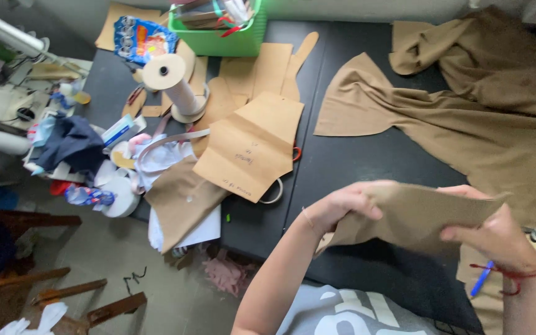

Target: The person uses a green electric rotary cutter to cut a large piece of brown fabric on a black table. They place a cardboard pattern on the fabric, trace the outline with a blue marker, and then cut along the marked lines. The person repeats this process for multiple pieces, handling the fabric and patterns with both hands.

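A tan fabric piece is held up above the near edge of the black table. My left hand pinches its left end with the fingers curled over the top edge. On the right end, my right hand grips the cloth, thumb in front; a red string bracelet circles that wrist. A larger spread of the same tan fabric lies across the table's far right, apart from the held piece.
Brown paper patterns cover the table's middle left, beside a cone of white thread. A green basket stands at the back. Cloth scraps, tape rolls and a sewing machine crowd the left side. A blue pen lies near my right wrist.
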